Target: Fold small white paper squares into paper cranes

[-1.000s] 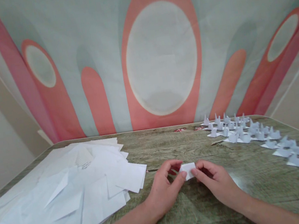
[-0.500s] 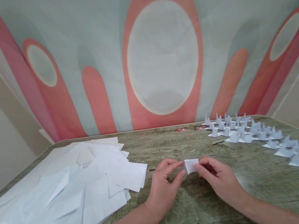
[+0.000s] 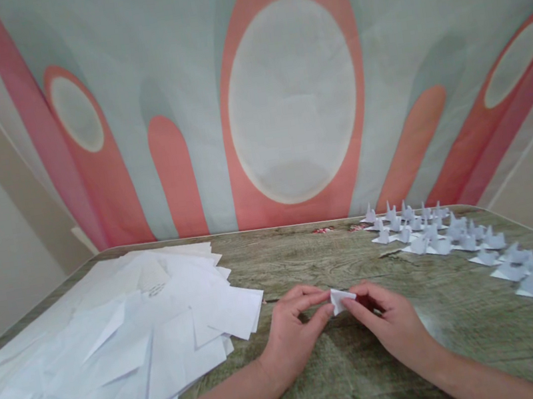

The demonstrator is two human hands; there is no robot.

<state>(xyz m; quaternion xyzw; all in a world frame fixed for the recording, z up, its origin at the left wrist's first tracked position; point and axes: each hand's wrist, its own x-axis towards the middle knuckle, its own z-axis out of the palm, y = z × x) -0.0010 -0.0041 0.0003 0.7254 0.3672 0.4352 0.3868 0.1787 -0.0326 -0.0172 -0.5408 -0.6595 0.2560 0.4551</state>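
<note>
A small folded piece of plain white paper (image 3: 342, 300) sat between two bare hands just below the center of the frame, over a green-gray wood-grain tabletop (image 3: 296, 259). Neither hand was nearer: the left hand (image 3: 293, 323) had thumb and forefinger pinching the paper's left edge, while the right hand (image 3: 385, 317) pinched its right end, thumb laid over the front, the other fingers curled behind. The paper's longer side appeared to run from hand to hand, its upper edge sloping down toward the right thumb.

A broad, overlapping pile of loose white paper sheets (image 3: 179, 348) filled the lower left, well apart from the paper in hand. Upright folded white paper figures (image 3: 485, 258) stood in rows along the right side of the frame. No brand or label showed; a few lines of faint marks on one sheet in the pile were too small to read.
</note>
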